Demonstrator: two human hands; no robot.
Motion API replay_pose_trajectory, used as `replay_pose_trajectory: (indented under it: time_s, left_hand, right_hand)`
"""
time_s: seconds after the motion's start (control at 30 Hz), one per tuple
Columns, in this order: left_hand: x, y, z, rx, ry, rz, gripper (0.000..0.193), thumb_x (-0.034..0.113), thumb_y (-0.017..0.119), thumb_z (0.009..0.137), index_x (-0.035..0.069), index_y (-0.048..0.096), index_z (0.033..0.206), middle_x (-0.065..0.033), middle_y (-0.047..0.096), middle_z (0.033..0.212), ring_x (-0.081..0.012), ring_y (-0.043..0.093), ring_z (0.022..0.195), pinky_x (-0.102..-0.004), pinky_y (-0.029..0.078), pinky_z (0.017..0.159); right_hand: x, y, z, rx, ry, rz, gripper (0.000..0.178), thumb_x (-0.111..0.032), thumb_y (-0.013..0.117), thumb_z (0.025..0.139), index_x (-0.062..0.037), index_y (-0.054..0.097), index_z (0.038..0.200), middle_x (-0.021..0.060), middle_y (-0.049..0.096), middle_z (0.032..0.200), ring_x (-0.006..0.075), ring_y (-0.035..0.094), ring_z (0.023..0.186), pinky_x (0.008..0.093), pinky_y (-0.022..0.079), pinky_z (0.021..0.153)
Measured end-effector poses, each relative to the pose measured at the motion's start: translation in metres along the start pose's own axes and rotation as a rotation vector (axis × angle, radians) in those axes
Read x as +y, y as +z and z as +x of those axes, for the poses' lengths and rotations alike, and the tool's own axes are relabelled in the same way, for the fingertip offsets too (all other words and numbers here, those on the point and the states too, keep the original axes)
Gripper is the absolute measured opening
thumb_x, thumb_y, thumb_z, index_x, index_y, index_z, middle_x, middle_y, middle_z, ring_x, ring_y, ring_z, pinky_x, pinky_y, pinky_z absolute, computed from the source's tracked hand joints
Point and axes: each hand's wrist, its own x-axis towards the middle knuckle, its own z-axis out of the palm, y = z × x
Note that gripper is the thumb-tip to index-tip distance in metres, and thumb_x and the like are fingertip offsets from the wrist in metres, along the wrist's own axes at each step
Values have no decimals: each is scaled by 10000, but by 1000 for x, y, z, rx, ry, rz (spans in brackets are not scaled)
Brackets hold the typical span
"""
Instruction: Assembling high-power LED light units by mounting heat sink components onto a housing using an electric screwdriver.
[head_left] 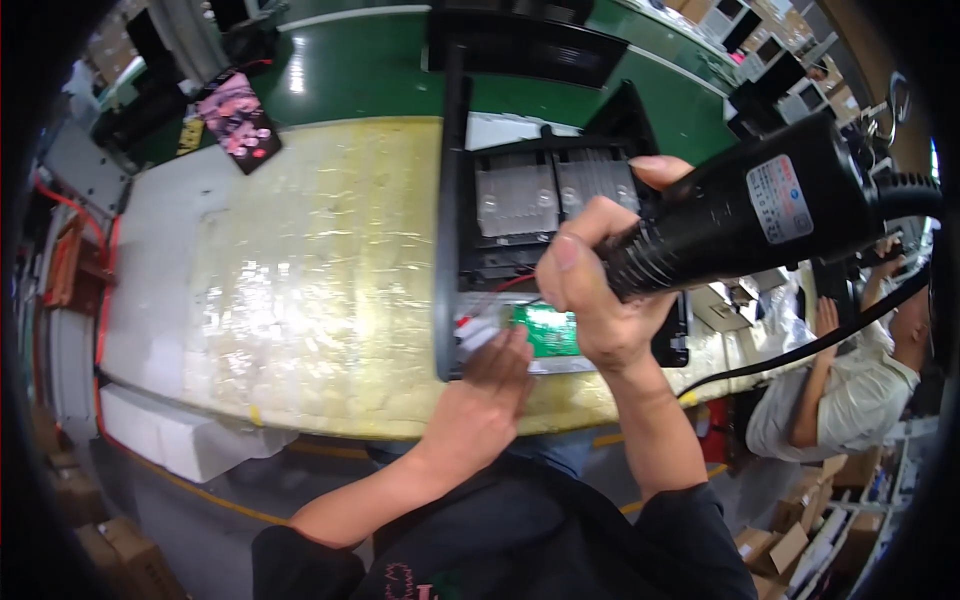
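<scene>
My right hand is wrapped round a thick black corded electric screwdriver, held over the right side of an open black housing. Its tip is hidden behind my fingers. In the near part of the housing lies a green circuit board. The outstretched fingers of my left hand touch the left end of that board, next to a pale part and red wires. Two clear ribbed panels sit in the housing's far part.
The housing stands on a yellow-taped foam pad on the workbench. A patterned dark card or phone lies at the far left. A black panel rests beyond the housing. The cable loops down at the right, near another person.
</scene>
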Motion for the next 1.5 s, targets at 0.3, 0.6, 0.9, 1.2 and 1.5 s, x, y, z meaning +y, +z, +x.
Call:
replay_pose_trajectory:
  time_s: [0.3, 0.6, 0.9, 1.2, 1.5]
  left_hand:
    - [-2, 34, 11, 22, 35, -32, 381, 90, 639, 912, -116, 584, 1228, -250, 551, 1372, -393, 533, 1281, -442, 429, 1103]
    - [10, 22, -9, -28, 18, 43, 451, 70, 679, 884, -88, 572, 1292, -253, 559, 1375, -428, 539, 1248, -483, 432, 1066]
    - [-24, -16, -19, -41, -53, -27, 384, 9, 647, 882, -76, 624, 1256, -219, 594, 1372, -422, 555, 1239, -477, 432, 1070]
    - [-19, -15, -17, -32, -9, -28, 429, 52, 680, 873, -101, 594, 1265, -263, 567, 1368, -441, 552, 1233, -486, 442, 1063]
    - [3, 2, 4, 37, 37, 15, 412, 111, 695, 881, -101, 609, 1224, -239, 584, 1342, -375, 563, 1240, -440, 462, 1053]
  right_hand:
    - [-16, -47, -6, 243, 61, 293, 138, -107, 521, 997, -75, 434, 895, -12, 387, 600, 78, 387, 463, 229, 346, 445]
    - [-76, -235, -11, 270, -194, 68, 63, -119, 502, 991, -63, 511, 963, -11, 380, 673, 79, 352, 460, 256, 335, 453]
    - [-38, -203, -14, 324, -67, 33, 749, 46, 577, 909, -50, 214, 1556, 23, 487, 632, 91, 447, 450, 267, 406, 428]
    - [-43, -239, -17, 92, 165, 147, 272, -202, 559, 985, -117, 409, 776, -20, 390, 563, 88, 352, 456, 261, 312, 434]
    - [-139, -145, -3, 163, -303, 294, 216, -92, 509, 965, 12, 529, 1154, -23, 441, 631, 55, 485, 488, 171, 463, 479]
